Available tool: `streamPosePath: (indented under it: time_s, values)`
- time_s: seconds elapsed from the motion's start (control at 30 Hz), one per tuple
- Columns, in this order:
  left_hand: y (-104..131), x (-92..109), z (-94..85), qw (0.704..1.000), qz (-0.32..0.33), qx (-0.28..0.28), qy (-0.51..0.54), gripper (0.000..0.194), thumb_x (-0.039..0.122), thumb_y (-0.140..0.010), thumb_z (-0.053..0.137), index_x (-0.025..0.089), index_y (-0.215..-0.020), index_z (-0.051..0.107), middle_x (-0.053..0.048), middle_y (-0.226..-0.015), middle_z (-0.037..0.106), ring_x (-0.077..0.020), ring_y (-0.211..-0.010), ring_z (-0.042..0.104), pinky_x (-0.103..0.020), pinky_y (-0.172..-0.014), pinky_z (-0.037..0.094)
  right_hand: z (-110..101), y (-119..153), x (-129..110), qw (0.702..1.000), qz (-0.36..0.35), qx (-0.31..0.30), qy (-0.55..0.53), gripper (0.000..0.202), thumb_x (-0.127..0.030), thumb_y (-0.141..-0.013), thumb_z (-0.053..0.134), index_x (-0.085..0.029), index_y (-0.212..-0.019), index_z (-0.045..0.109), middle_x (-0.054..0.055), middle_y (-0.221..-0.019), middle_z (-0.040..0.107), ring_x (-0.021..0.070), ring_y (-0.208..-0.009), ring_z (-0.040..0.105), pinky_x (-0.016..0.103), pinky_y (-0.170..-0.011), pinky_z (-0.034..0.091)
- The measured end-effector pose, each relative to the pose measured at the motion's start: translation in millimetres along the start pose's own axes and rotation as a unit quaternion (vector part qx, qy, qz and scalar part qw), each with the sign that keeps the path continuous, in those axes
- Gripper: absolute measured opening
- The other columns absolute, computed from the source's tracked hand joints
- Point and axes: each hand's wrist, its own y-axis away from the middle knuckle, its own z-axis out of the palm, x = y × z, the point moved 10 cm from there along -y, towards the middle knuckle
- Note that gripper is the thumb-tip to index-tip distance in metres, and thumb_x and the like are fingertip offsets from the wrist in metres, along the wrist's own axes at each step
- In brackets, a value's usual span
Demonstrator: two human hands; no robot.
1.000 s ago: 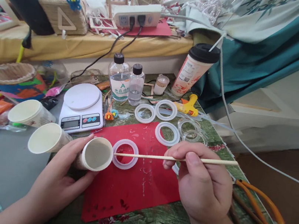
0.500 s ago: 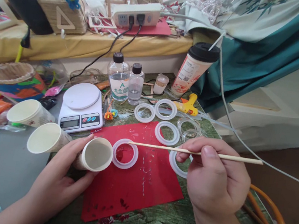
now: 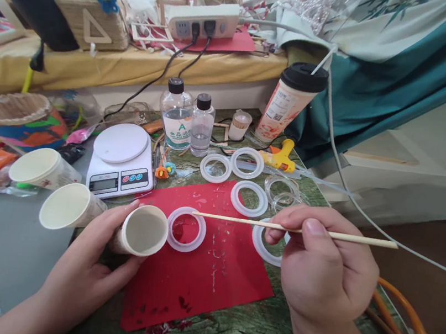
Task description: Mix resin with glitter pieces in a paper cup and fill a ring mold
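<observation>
My left hand point(image 3: 95, 259) is wrapped round a paper cup point(image 3: 145, 231), which tilts a little toward me and has a greyish, cloudy inside. In a pinch, my right hand point(image 3: 326, 260) holds a thin wooden stick point(image 3: 240, 221) level. The stick's left tip is over the upper right rim of a translucent ring mould point(image 3: 183, 245) lying on a red sheet point(image 3: 205, 287). Partly behind my right hand lies another ring mould point(image 3: 258, 239). Further moulds, among them one point(image 3: 251, 183) at the sheet's top edge, lie beyond.
Two paper cups point(image 3: 57, 212) lean at the left near a white kitchen scale point(image 3: 121, 143). Behind stand a labelled bottle point(image 3: 178, 129), a smaller bottle point(image 3: 202, 127) and a tall drink cup point(image 3: 282, 109). A yellow glue gun point(image 3: 283, 155) lies right of them; an orange cord point(image 3: 405, 317) loops at the lower right.
My right hand has shifted slightly right and down with the stick. My left hand and the paper cup look nearly unchanged.
</observation>
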Motion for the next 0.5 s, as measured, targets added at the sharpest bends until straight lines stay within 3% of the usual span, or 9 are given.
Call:
streamPosePath:
  time_s: [0.3, 0.5]
  values:
    - [-2, -4, -0.3, 0.998, -0.042, 0.014, 0.037, 0.057, 0.041, -0.098, 0.074, 0.03, -0.152, 0.056, -0.012, -0.143, 0.075, -0.0356, -0.127, 0.077, -0.05, -0.104, 0.067, 1, 1, -6, 0.999, -0.015, 0.014, -0.042, 0.027, -0.013, -0.097, 0.057, -0.022, -0.085, 0.079, 0.002, -0.076, 0.07, 0.0201, -0.058, 0.065, 0.038, -0.051, 0.049]
    - [-1, -5, -2.7, 0.994, -0.07, 0.048, 0.062, 0.06, 0.041, -0.096, 0.077, 0.025, -0.149, 0.055, -0.014, -0.139, 0.074, -0.0354, -0.126, 0.076, -0.05, -0.103, 0.065, 5, -2, 23, 0.991, 0.075, 0.025, -0.107, 0.027, -0.019, -0.101, 0.057, -0.022, -0.08, 0.074, 0.001, -0.077, 0.069, 0.0165, -0.057, 0.065, 0.031, -0.052, 0.052]
